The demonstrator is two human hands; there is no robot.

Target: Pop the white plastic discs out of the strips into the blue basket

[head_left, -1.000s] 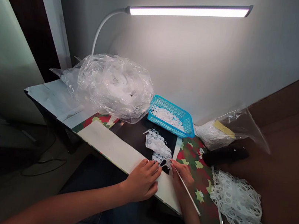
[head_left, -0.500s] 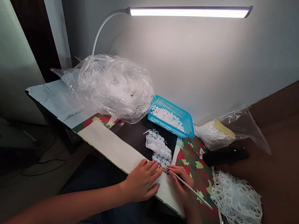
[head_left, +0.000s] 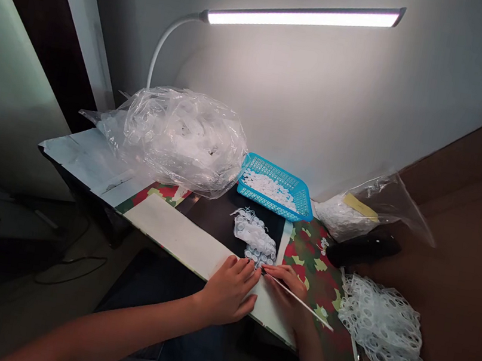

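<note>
A pale wall (head_left: 308, 94) stood behind the bench (head_left: 339, 355), whose cover showed a red and green leaf-like pattern on the right. The largest load was a crumpled clear plastic bag (head_left: 184, 136), filled with whitish material, at the far left of the bench. A lit bar lamp (head_left: 304, 18) on a bent neck reached over from behind it.

At the right, a heap of white netted sheets (head_left: 385, 332), full of round holes, lay against the bench's edge. A long cream board (head_left: 180, 226) ran along the near edge, with a dark panel (head_left: 208, 215) just beyond it. A blue basket (head_left: 272, 211) holding small white pieces (head_left: 267, 188) sat at the far side, touching the plastic bag. A smaller clear bag (head_left: 344, 217) with white contents and a yellow patch stood to its right, behind a black object (head_left: 364, 250).

Both hands were at the near edge over the cream board, close together. The left hand (head_left: 231, 290) was palm down with bent fingers; whether it pinched anything could not be told. The right hand (head_left: 291, 287) gripped a thin white stick (head_left: 308, 307), slanting toward the near right. The strip of white round pieces (head_left: 255, 234) lay on the dark panel, just beyond the hands, its near end at their fingertips and its body stretching toward the far left.
</note>
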